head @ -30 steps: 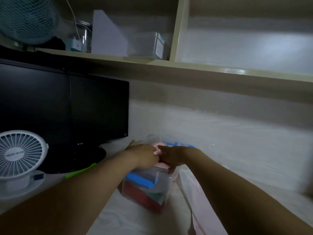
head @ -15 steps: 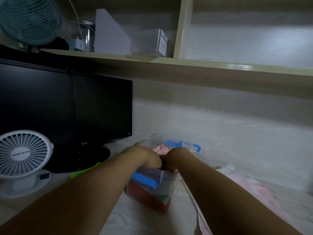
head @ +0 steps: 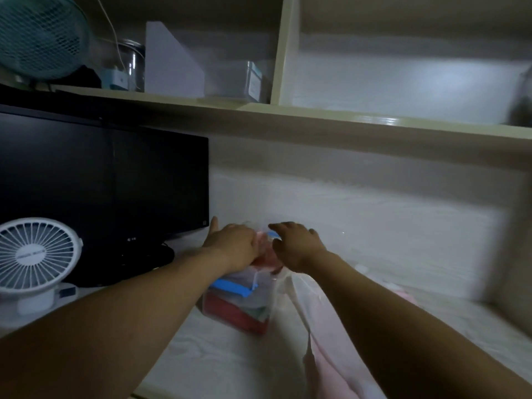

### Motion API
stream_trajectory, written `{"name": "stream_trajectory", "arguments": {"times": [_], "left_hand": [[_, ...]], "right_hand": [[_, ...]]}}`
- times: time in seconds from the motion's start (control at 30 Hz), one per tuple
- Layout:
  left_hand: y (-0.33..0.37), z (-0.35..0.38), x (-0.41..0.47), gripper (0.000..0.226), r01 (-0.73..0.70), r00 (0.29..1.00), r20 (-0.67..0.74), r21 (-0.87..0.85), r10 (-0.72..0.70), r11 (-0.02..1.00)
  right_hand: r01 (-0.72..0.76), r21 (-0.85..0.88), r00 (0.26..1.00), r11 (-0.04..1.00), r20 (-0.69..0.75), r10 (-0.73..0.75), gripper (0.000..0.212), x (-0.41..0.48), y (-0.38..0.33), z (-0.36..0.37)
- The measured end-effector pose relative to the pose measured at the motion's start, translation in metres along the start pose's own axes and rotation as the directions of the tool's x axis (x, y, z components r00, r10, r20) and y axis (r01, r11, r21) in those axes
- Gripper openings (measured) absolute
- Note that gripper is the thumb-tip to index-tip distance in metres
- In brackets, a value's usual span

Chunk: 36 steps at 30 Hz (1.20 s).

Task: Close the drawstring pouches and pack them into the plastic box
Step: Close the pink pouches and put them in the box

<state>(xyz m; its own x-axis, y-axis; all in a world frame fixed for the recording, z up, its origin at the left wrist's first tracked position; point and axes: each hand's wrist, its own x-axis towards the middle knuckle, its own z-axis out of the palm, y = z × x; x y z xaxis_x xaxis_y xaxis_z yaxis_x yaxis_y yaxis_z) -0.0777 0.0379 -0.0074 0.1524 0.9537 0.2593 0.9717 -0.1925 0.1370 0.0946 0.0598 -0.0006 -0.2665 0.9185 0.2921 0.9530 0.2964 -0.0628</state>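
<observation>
A pale, wood-grain counter (head: pixel 218 361) carries a clear plastic box (head: pixel 244 309) with blue clips, standing near the middle of the surface. A black monitor (head: pixel 115 191) stands on its base to the left of the box, and a white desk fan (head: pixel 36 254) sits further left, in front of the screen. Pink fabric (head: pixel 331 355) lies just right of the box, running to the counter's near edge.

head cam | looks forward-down over desk (head: pixel 230 355) | near | single view
</observation>
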Motion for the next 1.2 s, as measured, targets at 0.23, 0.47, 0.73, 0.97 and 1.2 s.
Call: {"name": "stream_trajectory", "arguments": {"times": [0.23,0.47,0.73,0.97,1.2], "left_hand": [[0.053,0.002,-0.014,0.042,-0.181,0.948,-0.278,-0.072,0.155,0.981],[0.139,0.056,-0.036,0.015,-0.326,0.907,-0.306,-0.075,0.29,0.942],[0.124,0.136,-0.027,0.07,0.178,0.979,0.155,-0.362,-0.129,0.915],[0.133,0.145,-0.013,0.058,0.247,0.968,0.16,-0.456,-0.195,0.855],[0.134,0.149,-0.007,0.053,0.269,0.961,0.184,-0.447,-0.206,0.853]], "right_hand": [[-0.088,-0.082,0.994,0.993,-0.076,0.082,0.051,-0.065,0.07,-0.003],[-0.314,-0.018,0.949,0.949,0.023,0.314,0.044,-0.13,0.157,0.015],[-0.506,0.037,0.853,0.862,0.173,0.493,0.034,-0.158,0.208,0.039],[-0.636,0.025,0.757,0.771,0.216,0.617,0.041,-0.146,0.225,0.058],[-0.716,-0.043,0.683,0.697,0.168,0.711,0.053,-0.142,0.233,0.061]]}}
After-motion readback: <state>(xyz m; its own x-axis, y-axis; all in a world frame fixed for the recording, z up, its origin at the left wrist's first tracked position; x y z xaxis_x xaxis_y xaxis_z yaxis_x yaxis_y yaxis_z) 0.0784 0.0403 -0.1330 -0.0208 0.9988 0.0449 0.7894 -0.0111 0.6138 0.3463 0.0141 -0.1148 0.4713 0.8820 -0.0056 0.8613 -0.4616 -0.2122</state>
